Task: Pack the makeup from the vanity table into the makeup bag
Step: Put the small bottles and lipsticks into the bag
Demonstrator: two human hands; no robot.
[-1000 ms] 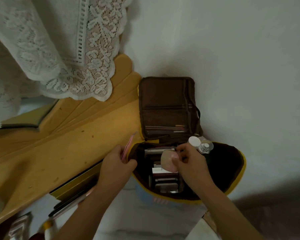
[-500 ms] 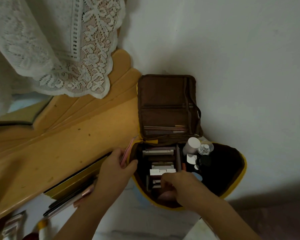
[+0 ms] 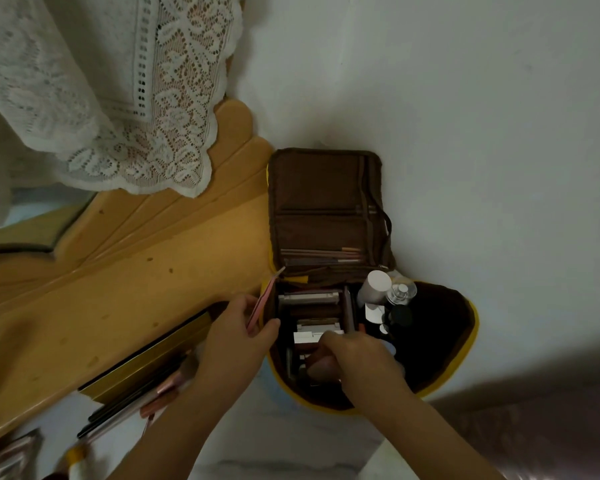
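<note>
Pushing a pink round item (image 3: 321, 367), perhaps a puff, into the makeup bag (image 3: 440, 341), the right hand (image 3: 357, 358) pinches it; the left hand (image 3: 236, 332) grips the bag's rim, and crowded palettes (image 3: 309, 299) beside could jam it.

The white table top (image 3: 284, 441) carries the open makeup bag (image 3: 458, 341) at the far right, against the wall. Dark pencils and brushes (image 3: 132, 407) lie at near left, beside a yellow wooden frame (image 3: 118, 306).

Your one head camera looks steeply down, close over the open makeup bag (image 3: 430, 341) against the wall (image 3: 465, 98).
</note>
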